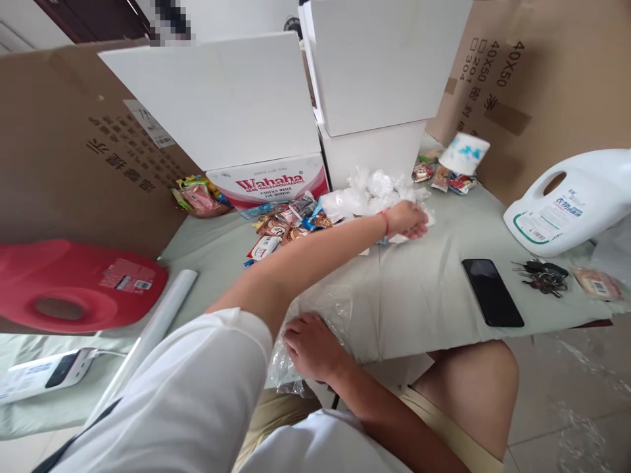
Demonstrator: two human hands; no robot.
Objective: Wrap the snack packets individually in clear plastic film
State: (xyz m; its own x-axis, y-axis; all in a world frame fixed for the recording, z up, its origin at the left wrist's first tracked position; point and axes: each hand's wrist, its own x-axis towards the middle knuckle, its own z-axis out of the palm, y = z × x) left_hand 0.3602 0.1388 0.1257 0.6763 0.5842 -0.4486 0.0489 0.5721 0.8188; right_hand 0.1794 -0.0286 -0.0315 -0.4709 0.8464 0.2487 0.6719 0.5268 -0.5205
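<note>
My left arm reaches across to the right. At its end my left hand [408,220], with a red band at the wrist, is open with its fingers loosely bent beside a pile of crumpled clear plastic bags [362,194]. Apart from it, a blurred white piece with blue marks [464,154] appears tilted above small snack packets [446,179]. Near the front edge, my right hand [315,346] is closed on a clear plastic bag [335,309], fingertips partly hidden. More wrapped snacks [280,226] lie behind my left forearm.
White boxes [374,66] and a Wahaha carton [271,184] stand behind. Cardboard walls [557,85] flank the table. A red jug [73,286] and white roll [172,302] are left; a white detergent jug [566,203], phone [493,292] and keys [542,276] are right.
</note>
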